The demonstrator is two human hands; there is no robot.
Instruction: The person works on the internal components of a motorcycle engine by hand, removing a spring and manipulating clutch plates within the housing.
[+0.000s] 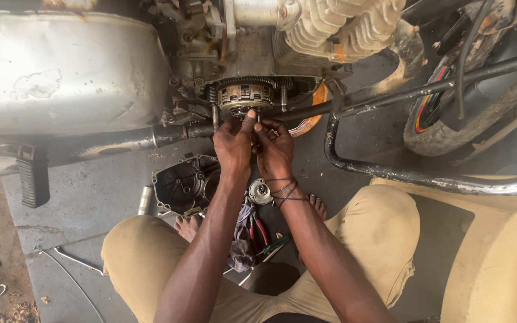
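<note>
A motorcycle engine lies open on its side, with the round clutch assembly [245, 96] exposed and ringed by a toothed gear. Both my hands reach up to its lower edge. My left hand [233, 146] presses fingertips against the bottom of the clutch. My right hand [274, 149], with thin black bands on the wrist, is close beside it, fingers pinched around a small part I cannot make out. The removed dark engine cover [184, 183] lies on the floor under my left forearm.
A round metal part [259, 191], a grey rag [242, 239], red-handled pliers [261, 230] and a green screwdriver [275, 244] lie between my knees. Spanners [79, 261] are scattered at the left. A black crash-bar frame [354, 161] and the front wheel [468, 113] stand at the right.
</note>
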